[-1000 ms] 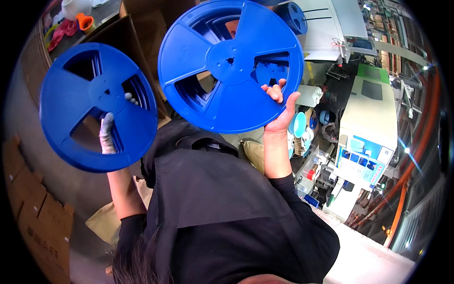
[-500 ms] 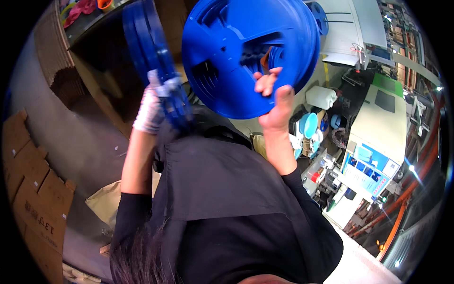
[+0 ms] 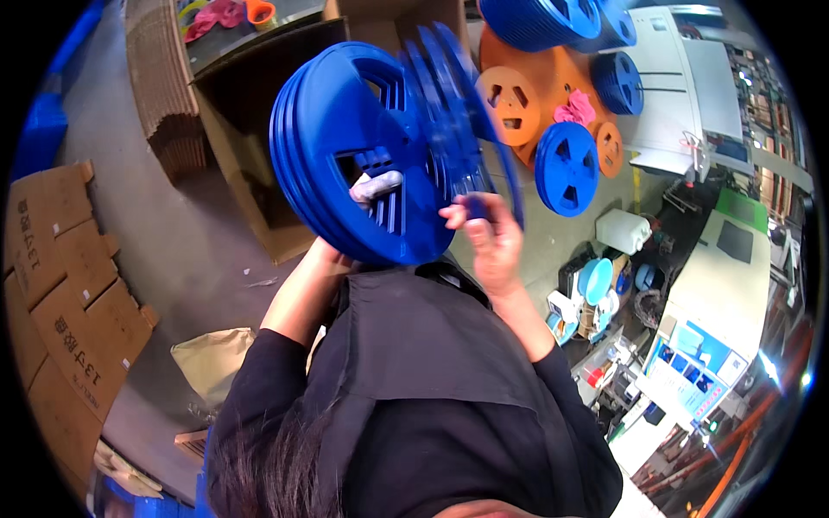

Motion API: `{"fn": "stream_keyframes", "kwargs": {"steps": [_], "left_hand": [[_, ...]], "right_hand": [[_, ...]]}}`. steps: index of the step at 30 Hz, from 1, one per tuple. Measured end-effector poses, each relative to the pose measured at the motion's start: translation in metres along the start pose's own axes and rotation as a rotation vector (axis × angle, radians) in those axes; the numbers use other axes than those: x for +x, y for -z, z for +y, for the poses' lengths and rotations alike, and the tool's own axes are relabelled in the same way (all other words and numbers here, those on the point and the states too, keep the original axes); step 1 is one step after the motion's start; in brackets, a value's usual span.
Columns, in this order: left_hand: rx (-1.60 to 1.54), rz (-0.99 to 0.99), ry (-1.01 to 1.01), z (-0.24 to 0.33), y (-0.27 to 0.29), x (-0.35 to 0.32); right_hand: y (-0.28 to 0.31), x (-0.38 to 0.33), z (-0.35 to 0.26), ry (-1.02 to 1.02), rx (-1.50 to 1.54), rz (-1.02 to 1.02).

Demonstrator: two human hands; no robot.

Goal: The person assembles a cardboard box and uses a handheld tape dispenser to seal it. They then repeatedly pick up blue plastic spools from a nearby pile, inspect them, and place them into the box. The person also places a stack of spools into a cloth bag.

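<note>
A stack of blue plastic reels (image 3: pixel 367 229), with cut-out windows in their round faces, is held up in front of my chest. My left hand (image 3: pixel 377 185) is closed on this stack; its gloved fingers show through a window, and the reels hide most of the palm. Right beside it, a second group of blue reels (image 3: pixel 449 121) stands tilted, fanned apart and blurred. At their lower edge my right hand (image 3: pixel 494 246) is bare, its fingers curled against the rims. How far its fingers reach between the reels is hard to make out.
Left of the reels stands an open cardboard box (image 3: pixel 259 121), beside stacked flat cardboard (image 3: pixel 160 86). Printed cartons (image 3: pixel 73 276) lie at far left. Beyond my right hand are orange reels (image 3: pixel 509 108), more blue reels (image 3: pixel 566 168) and a cream machine (image 3: pixel 699 259).
The left-hand reels have swung right and turned their face toward me. The right-hand reels have turned edge-on and shifted left, uncovering the orange reels behind. Both groups are now side by side.
</note>
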State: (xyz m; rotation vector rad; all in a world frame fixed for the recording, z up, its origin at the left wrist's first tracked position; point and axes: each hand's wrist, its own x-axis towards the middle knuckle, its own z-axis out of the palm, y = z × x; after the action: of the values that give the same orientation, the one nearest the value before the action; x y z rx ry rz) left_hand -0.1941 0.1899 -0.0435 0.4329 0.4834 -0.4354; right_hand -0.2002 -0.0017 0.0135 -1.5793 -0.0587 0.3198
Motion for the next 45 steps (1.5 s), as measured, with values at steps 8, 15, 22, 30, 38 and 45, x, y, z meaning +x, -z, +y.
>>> {"fn": "stream_keyframes", "kwargs": {"steps": [8, 15, 22, 30, 38, 45], "left_hand": [[-0.250, -0.335, -0.109, 0.019, 0.061, -0.023], [-0.420, -0.560, -0.156, 0.009, 0.077, -0.007], [-0.421, -0.535, -0.111, 0.009, 0.074, -0.005], [-0.366, -0.456, -0.112, 0.017, 0.065, -0.016], [-0.045, 0.269, -0.184, 0.010, 0.153, -0.018], [0.299, 0.485, -0.224, -0.025, 0.250, 0.064]], "right_hand": [[0.073, 0.010, 0.002, -0.224, 0.526, 0.741], [0.096, 0.006, 0.037, -0.331, 0.532, 0.908], [0.100, 0.003, 0.045, -0.372, 0.612, 0.939], [0.088, 0.002, 0.040, -0.325, 0.562, 0.904], [0.091, -0.011, 0.047, -0.328, 0.486, 0.800], [0.082, -0.008, 0.041, -0.348, 0.377, 0.730]]}}
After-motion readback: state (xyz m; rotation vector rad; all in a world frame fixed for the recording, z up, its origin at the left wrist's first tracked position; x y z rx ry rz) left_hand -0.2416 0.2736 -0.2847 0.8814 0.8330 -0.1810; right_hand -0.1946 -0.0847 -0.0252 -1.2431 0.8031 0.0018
